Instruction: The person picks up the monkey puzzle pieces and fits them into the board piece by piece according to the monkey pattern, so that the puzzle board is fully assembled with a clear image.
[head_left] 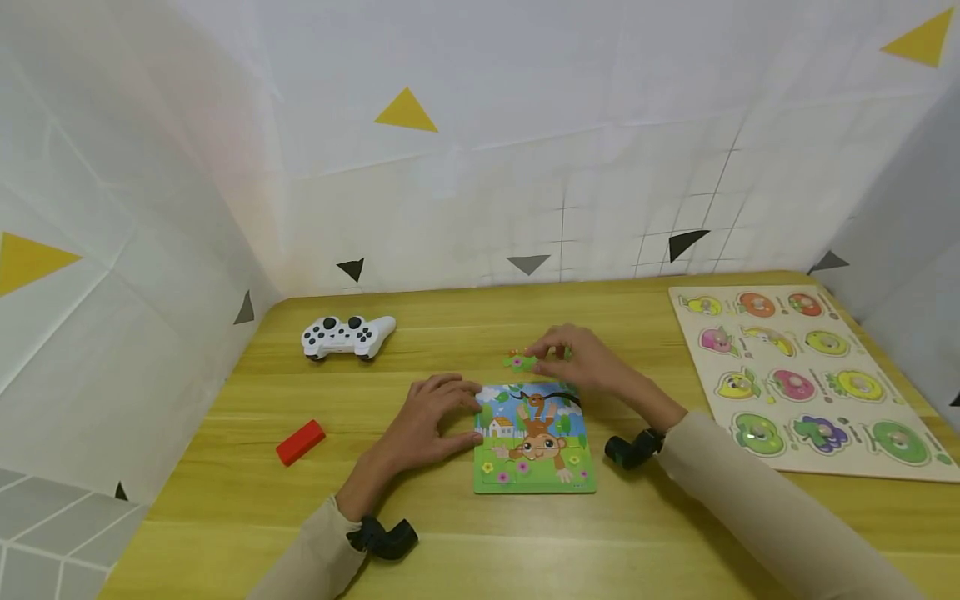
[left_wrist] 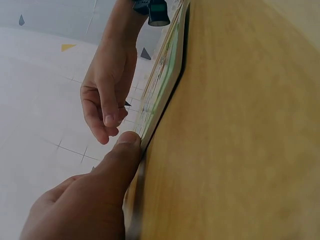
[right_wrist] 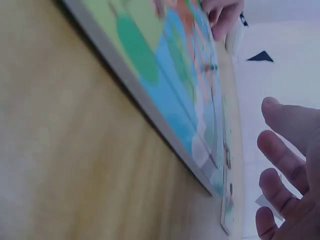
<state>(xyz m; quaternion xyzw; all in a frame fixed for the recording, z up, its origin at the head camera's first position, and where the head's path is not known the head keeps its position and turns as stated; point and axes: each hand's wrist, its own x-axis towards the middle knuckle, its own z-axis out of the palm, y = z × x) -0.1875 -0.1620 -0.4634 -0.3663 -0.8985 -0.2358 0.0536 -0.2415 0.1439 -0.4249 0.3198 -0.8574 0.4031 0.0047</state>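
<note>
The puzzle [head_left: 534, 442] lies flat on the desk [head_left: 675, 533], between the two hands. It is a thin board with a monkey picture, and it looks light and stiff, so I judge it slides easily on the smooth wood if nobody steadies it. A loose piece [head_left: 519, 362] lies on the desk just behind the board's far edge. It is small, flat and green, surely very light, and best taken at its edges with the fingertips, because it lies flat with nothing to hook under.

The left hand [head_left: 429, 421] rests at the board's left edge. Its fingers are nearly straight and spread on the desk, and in the left wrist view the thumb [left_wrist: 125, 145] presses against the board's rim. This grip holds nothing; it only steadies the board.

The right hand [head_left: 581, 360] is at the far edge, fingers bent down on the piece. From the head view it seems to pinch the piece, but the right wrist view shows rather loose fingers [right_wrist: 280, 155], so I cannot tell whether the grip is closed on it.
</note>
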